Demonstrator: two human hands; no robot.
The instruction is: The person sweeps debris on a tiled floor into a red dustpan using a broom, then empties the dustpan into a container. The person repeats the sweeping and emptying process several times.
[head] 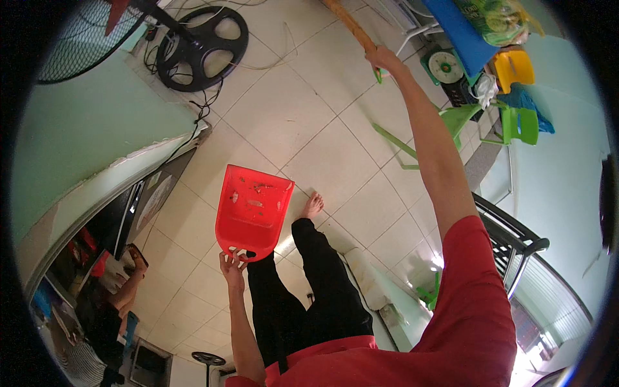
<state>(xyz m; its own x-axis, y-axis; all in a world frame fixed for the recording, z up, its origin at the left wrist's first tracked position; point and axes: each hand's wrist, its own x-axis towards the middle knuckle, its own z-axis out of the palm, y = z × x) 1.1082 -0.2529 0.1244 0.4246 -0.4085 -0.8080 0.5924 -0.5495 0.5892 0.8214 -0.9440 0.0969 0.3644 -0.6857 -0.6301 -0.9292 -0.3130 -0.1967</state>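
A red plastic dustpan (255,198) with bits of debris in it is held by its rim handle in my left hand (233,265), over the tiled floor in front of my legs. My right hand (384,60) reaches up and to the right, closed around the brown handle of what may be a broom (350,26); its far end lies outside the view. A small green loop (377,75) hangs at that hand.
A black fan base (203,48) with loose cables stands upper left. Green plastic chairs (457,121), a dial scale (444,66) and a yellow chair (513,70) are at the right. Another person's arm (126,290) shows lower left. A black metal railing (508,237) is beside my right sleeve.
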